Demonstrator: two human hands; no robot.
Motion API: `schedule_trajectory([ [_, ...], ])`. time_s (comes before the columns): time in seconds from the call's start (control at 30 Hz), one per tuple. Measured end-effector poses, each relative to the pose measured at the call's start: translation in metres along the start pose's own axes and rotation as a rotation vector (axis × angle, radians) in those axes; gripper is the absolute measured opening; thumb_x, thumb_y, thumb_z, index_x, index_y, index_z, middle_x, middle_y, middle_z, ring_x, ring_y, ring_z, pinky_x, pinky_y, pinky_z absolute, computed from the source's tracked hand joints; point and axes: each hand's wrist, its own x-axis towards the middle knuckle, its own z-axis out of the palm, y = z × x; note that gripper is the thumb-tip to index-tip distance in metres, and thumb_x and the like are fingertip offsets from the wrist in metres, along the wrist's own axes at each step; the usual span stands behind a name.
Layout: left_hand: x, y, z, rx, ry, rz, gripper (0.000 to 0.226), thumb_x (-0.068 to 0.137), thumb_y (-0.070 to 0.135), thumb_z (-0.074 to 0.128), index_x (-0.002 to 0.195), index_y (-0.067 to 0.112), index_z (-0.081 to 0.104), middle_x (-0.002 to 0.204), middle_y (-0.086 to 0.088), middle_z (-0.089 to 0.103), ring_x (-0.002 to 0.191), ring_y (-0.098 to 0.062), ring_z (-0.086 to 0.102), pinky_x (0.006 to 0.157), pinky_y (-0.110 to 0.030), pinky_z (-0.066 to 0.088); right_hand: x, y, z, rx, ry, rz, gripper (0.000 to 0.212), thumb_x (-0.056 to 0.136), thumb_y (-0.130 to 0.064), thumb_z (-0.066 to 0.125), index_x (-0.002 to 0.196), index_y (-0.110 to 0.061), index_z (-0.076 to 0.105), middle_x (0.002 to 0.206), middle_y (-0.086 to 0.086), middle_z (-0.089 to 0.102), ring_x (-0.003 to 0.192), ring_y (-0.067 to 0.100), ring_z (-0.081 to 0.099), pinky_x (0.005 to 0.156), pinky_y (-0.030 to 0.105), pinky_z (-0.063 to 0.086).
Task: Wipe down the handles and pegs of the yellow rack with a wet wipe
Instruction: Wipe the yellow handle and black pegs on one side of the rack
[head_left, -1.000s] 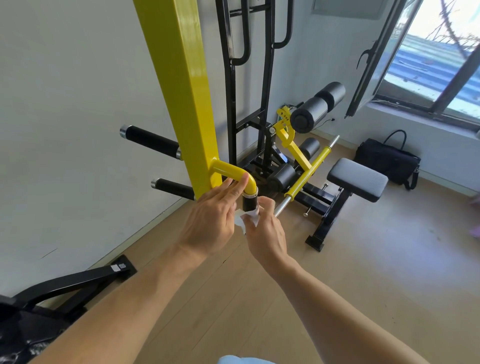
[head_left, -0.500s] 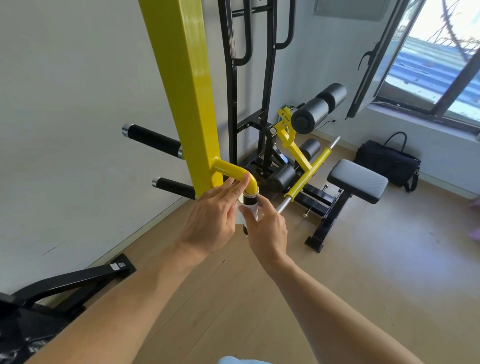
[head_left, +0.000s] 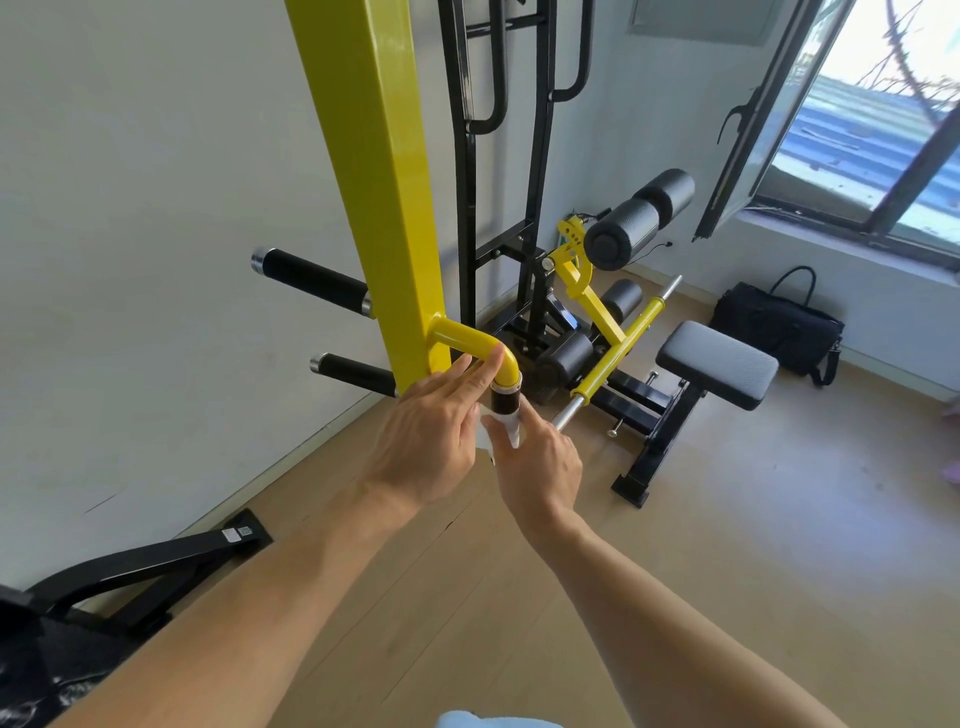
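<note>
A pale wall (head_left: 130, 208) and a light wooden floor (head_left: 727, 545) are seen, with a window (head_left: 883, 130) at the upper right. The yellow rack (head_left: 384, 182) is stood upright close to the wall, and two black pegs (head_left: 311, 278) are seen projecting from it toward the left. A curved yellow handle (head_left: 470, 340) is bent out and downward from the post, ending in a black grip (head_left: 504, 401). The left hand (head_left: 421, 441) is laid flat against the bend of the handle, fingers extended and loosely together, nothing clasped. The right hand (head_left: 540, 462) is closed around the lower part of the grip, with the white wet wipe (head_left: 511, 428) pressed between fingers and grip. The two hands are held just beside each other. A black padded bench (head_left: 717, 358) and a black bag (head_left: 774, 327) are seen further back.
</note>
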Motion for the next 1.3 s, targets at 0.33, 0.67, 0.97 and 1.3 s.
schedule_trajectory([
  [0.33, -0.001, -0.001, 0.002, -0.033, -0.042, -0.048, 0.077, 0.093, 0.016, 0.067, 0.157, 0.023, 0.025, 0.15, -0.008, 0.049, 0.139, -0.029, 0.047, 0.11, -0.051, 0.04, -0.002, 0.014, 0.005, -0.078, -0.138, 0.077, 0.024, 0.091, -0.051, 0.061, 0.109, -0.036, 0.065, 0.084, -0.005, 0.071, 0.086, 0.021, 0.067, 0.071, 0.031, 0.043],
  [0.67, -0.003, 0.001, 0.0, -0.044, -0.061, -0.071, 0.079, 0.094, 0.018, 0.066, 0.158, 0.027, 0.022, 0.153, -0.006, 0.045, 0.141, -0.027, 0.044, 0.109, -0.049, 0.04, 0.0, 0.006, -0.001, -0.034, -0.093, 0.072, 0.032, 0.091, -0.052, 0.06, 0.119, -0.039, 0.067, 0.084, -0.003, 0.071, 0.085, 0.021, 0.064, 0.074, 0.031, 0.042],
  [0.97, -0.001, -0.001, -0.002, -0.042, -0.093, -0.075, 0.085, 0.092, 0.021, 0.07, 0.158, 0.032, 0.018, 0.155, -0.004, 0.042, 0.142, -0.028, 0.043, 0.109, -0.054, 0.043, 0.013, -0.003, -0.013, 0.02, 0.084, -0.08, 0.025, 0.089, -0.052, 0.063, 0.108, -0.038, 0.07, 0.091, -0.01, 0.075, 0.089, 0.016, 0.064, 0.075, 0.027, 0.036],
  [1.3, 0.003, -0.002, -0.005, -0.083, -0.112, -0.104, 0.085, 0.093, 0.022, 0.067, 0.157, 0.04, 0.014, 0.156, -0.003, 0.041, 0.143, -0.028, 0.041, 0.107, -0.055, 0.045, 0.019, 0.005, -0.008, 0.038, 0.037, -0.085, 0.03, 0.088, -0.058, 0.059, 0.111, -0.039, 0.067, 0.083, -0.008, 0.073, 0.081, 0.017, 0.065, 0.07, 0.031, 0.043],
])
